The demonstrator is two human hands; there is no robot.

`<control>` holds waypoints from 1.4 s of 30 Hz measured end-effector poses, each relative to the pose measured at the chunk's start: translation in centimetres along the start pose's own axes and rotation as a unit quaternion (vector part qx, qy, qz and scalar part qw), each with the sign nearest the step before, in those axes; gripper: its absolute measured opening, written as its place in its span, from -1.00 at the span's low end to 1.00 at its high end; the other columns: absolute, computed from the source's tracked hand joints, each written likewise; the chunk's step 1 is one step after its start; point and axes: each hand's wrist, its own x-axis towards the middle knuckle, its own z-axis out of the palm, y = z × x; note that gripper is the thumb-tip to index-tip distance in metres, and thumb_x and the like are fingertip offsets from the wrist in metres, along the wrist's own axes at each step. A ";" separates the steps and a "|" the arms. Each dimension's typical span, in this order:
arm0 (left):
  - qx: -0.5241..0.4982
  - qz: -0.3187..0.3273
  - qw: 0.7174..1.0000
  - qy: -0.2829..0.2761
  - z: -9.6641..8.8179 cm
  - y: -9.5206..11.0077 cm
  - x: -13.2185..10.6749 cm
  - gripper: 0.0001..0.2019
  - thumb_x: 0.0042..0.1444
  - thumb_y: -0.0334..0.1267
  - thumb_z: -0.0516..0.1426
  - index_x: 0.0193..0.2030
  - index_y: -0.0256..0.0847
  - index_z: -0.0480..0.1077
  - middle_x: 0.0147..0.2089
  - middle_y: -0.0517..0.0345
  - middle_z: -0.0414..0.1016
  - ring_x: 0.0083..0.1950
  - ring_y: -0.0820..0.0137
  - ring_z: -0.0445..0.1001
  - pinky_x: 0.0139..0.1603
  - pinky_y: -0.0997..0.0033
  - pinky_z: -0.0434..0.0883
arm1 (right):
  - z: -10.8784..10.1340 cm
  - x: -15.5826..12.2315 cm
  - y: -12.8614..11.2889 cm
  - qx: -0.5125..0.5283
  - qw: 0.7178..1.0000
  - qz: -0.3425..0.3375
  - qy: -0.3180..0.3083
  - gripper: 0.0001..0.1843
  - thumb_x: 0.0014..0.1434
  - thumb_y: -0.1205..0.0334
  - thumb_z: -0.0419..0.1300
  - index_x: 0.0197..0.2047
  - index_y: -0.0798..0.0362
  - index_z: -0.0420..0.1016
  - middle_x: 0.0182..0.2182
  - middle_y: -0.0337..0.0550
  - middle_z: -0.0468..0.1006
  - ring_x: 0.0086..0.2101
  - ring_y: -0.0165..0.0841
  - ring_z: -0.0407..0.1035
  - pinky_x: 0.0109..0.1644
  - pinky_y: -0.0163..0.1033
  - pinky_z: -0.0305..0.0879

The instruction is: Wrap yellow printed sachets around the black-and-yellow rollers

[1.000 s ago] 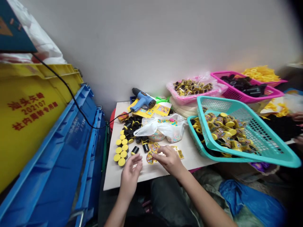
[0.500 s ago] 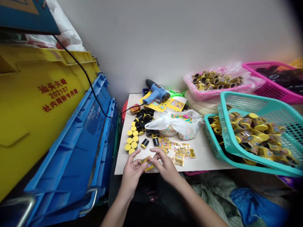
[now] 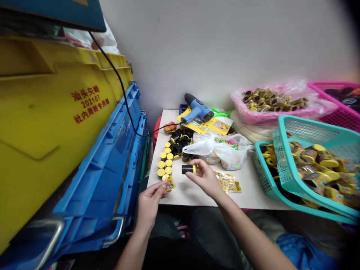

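Near the table's front edge, my left hand (image 3: 152, 198) pinches a printed yellow plastic sleeve (image 3: 169, 184) between thumb and fingers. My right hand (image 3: 204, 176) is closed around a small black canister with a yellow cap (image 3: 188, 169), held sideways just above the table with its cap end toward my palm. Beyond my left hand stand several canisters with yellow tops (image 3: 168, 163) in a double row. More black canisters (image 3: 180, 140) lie in a loose heap behind them. Flat printed sleeves (image 3: 229, 183) are spread to the right, partly hidden by my right hand and wrist.
A blue heat gun (image 3: 198, 110) lies on yellow cards at the back, its black cord running left. Clear bags of colourful beads (image 3: 233, 159) sit mid-table. Teal baskets (image 3: 277, 150) of wrapped canisters and a pink basket (image 3: 239, 108) stand right. Blue crates (image 3: 98, 176) line the left.
My right hand has let go of the sleeve and taken up a black canister. My left hand keeps the sleeve, now apart from the right. The view has shifted slightly left.
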 end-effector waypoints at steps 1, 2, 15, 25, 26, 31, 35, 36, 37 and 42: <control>-0.007 0.001 1.000 -0.005 0.1 -0.2 0.0 -0.74 -0.11 -0.13 0.30 -0.30 -0.25 0.59 -0.25 0.03 0.64 -0.27 0.31 0.59 -0.36 0.48 0.53 | -0.1 -0.8 -0.4 0.094 0.995 0.043 0.011 -0.69 0.10 0.09 0.21 -0.12 -0.01 0.28 -0.31 -0.18 0.45 -0.35 -0.34 0.41 -0.29 -0.23 0.33; -0.011 0.002 1.000 -0.011 0.3 -0.3 0.0 -0.75 -0.10 -0.14 0.30 -0.30 -0.24 0.59 -0.26 0.04 0.64 -0.27 0.32 0.59 -0.36 0.48 0.54 | -0.1 -1.4 -0.8 0.167 0.983 0.077 0.009 -0.67 0.08 0.05 0.22 -0.14 -0.01 0.27 -0.36 -0.23 0.43 -0.41 -0.37 0.40 -0.35 -0.26 0.31; 0.055 0.069 0.988 -0.123 1.9 0.2 -0.9 -0.87 -0.04 -0.25 0.26 -0.32 -0.19 0.59 -0.16 0.02 0.63 -0.24 0.31 0.58 -0.35 0.47 0.55 | -0.6 -3.6 0.4 0.146 0.977 0.147 -0.044 -0.65 -0.03 0.01 0.31 -0.25 0.05 0.40 -0.53 -0.33 0.29 -0.49 -0.46 0.19 -0.42 -0.33 0.10; 0.067 0.056 0.976 -0.200 3.5 1.9 -1.6 -0.78 -0.17 -0.41 0.31 -0.30 -0.21 0.52 -0.25 0.13 0.58 -0.15 0.36 0.53 -0.09 0.46 0.46 | 0.9 -5.5 0.4 0.360 0.923 0.129 -0.044 -0.67 0.13 -0.05 0.17 -0.13 -0.04 0.50 -0.14 -0.12 0.38 -0.31 -0.37 0.31 -0.27 -0.26 0.28; 0.056 0.037 0.976 -0.209 3.6 1.7 -1.7 -0.77 -0.17 -0.41 0.31 -0.29 -0.22 0.52 -0.26 0.14 0.58 -0.19 0.38 0.53 -0.14 0.48 0.46 | 1.3 -5.7 0.5 0.410 0.898 0.151 -0.055 -0.63 0.13 -0.07 0.16 -0.09 -0.05 0.49 -0.16 -0.12 0.40 -0.30 -0.37 0.31 -0.27 -0.26 0.27; 0.022 -0.043 0.971 -0.232 3.8 1.0 -2.3 -0.75 -0.16 -0.34 0.32 -0.26 -0.23 0.50 -0.34 0.18 0.54 -0.44 0.47 0.47 -0.43 0.52 0.44 | 2.8 -6.3 0.9 0.528 0.819 0.190 -0.120 -0.45 0.06 -0.15 0.21 0.03 0.00 0.40 -0.24 -0.12 0.43 -0.32 -0.38 0.32 -0.27 -0.30 0.25; 0.043 -0.031 0.969 -0.242 3.8 1.4 -2.6 -0.77 -0.16 -0.36 0.31 -0.28 -0.22 0.52 -0.31 0.13 0.57 -0.35 0.38 0.53 -0.31 0.44 0.48 | 2.0 -6.4 0.9 0.503 0.832 0.190 -0.134 -0.40 0.01 -0.16 0.25 0.03 0.02 0.39 -0.21 -0.10 0.46 -0.25 -0.34 0.36 -0.20 -0.26 0.26; 0.052 -0.017 0.969 -0.242 3.8 1.5 -2.6 -0.78 -0.16 -0.37 0.31 -0.29 -0.21 0.52 -0.28 0.11 0.58 -0.28 0.34 0.54 -0.25 0.42 0.48 | 1.7 -6.4 0.9 0.489 0.843 0.185 -0.128 -0.40 0.00 -0.15 0.26 0.03 0.00 0.39 -0.18 -0.10 0.46 -0.22 -0.32 0.37 -0.15 -0.24 0.27; 0.062 0.001 0.967 -0.245 3.8 1.6 -2.6 -0.80 -0.16 -0.38 0.31 -0.30 -0.20 0.53 -0.24 0.08 0.59 -0.20 0.30 0.55 -0.17 0.38 0.48 | 1.4 -6.4 0.9 0.464 0.860 0.177 -0.117 -0.41 -0.01 -0.14 0.27 0.03 -0.02 0.39 -0.15 -0.10 0.46 -0.18 -0.30 0.37 -0.10 -0.21 0.26; 0.183 0.167 0.933 -0.260 4.7 1.3 -3.0 -0.80 -0.05 -0.36 0.25 -0.23 -0.08 0.56 -0.10 0.01 0.57 0.00 0.19 0.47 0.08 0.14 0.38 | -0.1 -7.6 -0.1 0.267 0.955 0.119 -0.052 -0.51 0.13 -0.08 0.16 0.10 -0.10 0.33 -0.12 -0.11 0.47 -0.09 -0.24 0.37 -0.01 -0.11 0.28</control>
